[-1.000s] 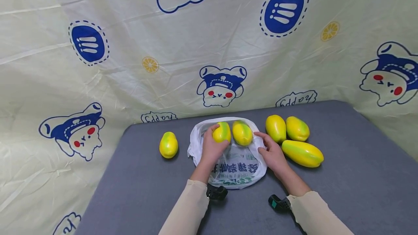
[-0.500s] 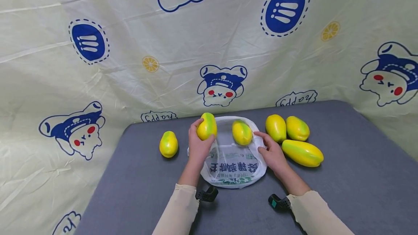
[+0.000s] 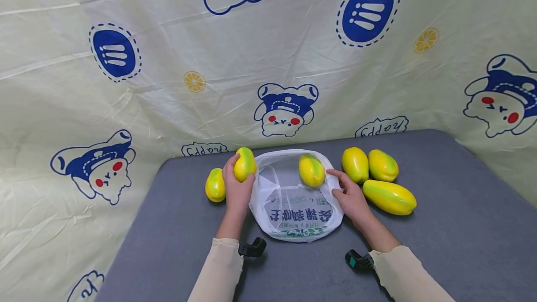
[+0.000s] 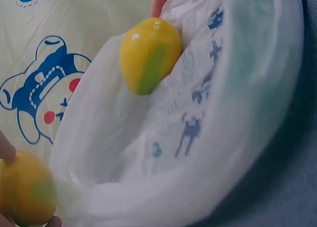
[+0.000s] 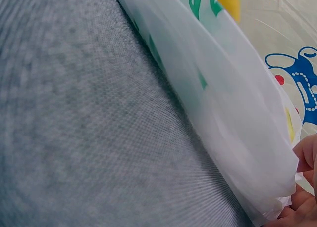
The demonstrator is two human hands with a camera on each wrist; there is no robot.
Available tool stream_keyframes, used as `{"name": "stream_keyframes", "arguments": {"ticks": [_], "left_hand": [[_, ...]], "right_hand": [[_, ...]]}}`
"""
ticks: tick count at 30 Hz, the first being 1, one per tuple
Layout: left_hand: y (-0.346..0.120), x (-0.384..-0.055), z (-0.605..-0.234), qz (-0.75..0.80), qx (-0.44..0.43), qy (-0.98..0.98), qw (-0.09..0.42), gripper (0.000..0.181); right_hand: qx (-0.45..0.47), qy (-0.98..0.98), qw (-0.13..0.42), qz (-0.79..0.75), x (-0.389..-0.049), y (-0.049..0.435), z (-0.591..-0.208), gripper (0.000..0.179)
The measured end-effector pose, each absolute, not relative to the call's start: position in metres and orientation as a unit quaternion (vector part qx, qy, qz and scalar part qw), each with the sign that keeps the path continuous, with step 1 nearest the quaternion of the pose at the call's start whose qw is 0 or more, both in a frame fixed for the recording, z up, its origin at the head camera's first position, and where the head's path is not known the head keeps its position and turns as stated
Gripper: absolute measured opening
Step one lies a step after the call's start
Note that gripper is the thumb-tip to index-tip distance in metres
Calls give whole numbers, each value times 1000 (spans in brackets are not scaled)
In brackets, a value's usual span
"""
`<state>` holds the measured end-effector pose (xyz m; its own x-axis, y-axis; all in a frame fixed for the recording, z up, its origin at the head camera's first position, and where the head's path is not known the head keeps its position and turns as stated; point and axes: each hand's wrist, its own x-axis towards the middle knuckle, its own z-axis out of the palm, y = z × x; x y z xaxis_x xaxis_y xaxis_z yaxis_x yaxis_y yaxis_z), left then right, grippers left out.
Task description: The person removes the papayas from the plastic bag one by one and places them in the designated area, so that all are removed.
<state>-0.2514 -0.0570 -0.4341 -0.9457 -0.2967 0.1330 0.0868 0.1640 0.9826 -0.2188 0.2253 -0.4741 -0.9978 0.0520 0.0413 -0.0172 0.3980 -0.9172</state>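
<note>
My left hand (image 3: pixel 238 195) grips a yellow-green papaya (image 3: pixel 245 164), held up just left of the white plastic bag (image 3: pixel 274 225). In the left wrist view this held papaya (image 4: pixel 28 190) shows at the lower left corner, with fingertips around it. The bag lies with its mouth spread wide and printed characters visible inside. One papaya (image 3: pixel 312 170) rests in it at the back right. My right hand (image 3: pixel 351 199) pinches the bag's right rim; in the right wrist view its fingers (image 5: pixel 307 150) hold the white plastic (image 5: pixel 237 123).
Another papaya (image 3: pixel 215 185) lies on the grey table (image 3: pixel 176 236) at the left, partly behind the left hand. To the right of the bag are three more: two rounder papayas (image 3: pixel 354 165) and a long one (image 3: pixel 390 197). A printed curtain (image 3: pixel 235 50) hangs behind the table.
My left hand has lifted the papaya out of the bag and carried it left over the rim, towards the papaya on the left. My right hand keeps its place on the rim.
</note>
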Motion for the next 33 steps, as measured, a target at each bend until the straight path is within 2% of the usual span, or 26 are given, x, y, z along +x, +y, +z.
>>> {"name": "stream_keyframes", "arguments": {"ticks": [10,33], "left_hand": [[-68,-253,-444,-658,107,-734,126,64],[-99,-251,-460,-544,50,-825,146,58]], "right_hand": [[-20,-833,25,552,-219,225,-475,54],[-23,-839,31,543,-220,224,-476,52]]}}
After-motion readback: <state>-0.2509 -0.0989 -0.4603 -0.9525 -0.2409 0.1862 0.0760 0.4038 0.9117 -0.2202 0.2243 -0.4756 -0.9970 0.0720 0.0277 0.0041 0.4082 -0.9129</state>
